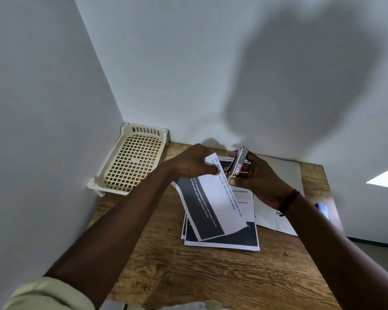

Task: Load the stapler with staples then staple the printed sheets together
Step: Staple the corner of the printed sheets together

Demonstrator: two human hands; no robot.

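Above a wooden table (188, 276), our left hand (195, 162) pinches the top corner of a printed sheet (213, 204), lifted off the stack of printed sheets (224, 241) lying mid-table. Our right hand (258, 180) grips a small metal stapler (239, 162), its mouth at the sheet's upper edge. A cream lattice tray (130, 159) sits in the back left corner, against both walls. Wood grain shows between stack and near edge.
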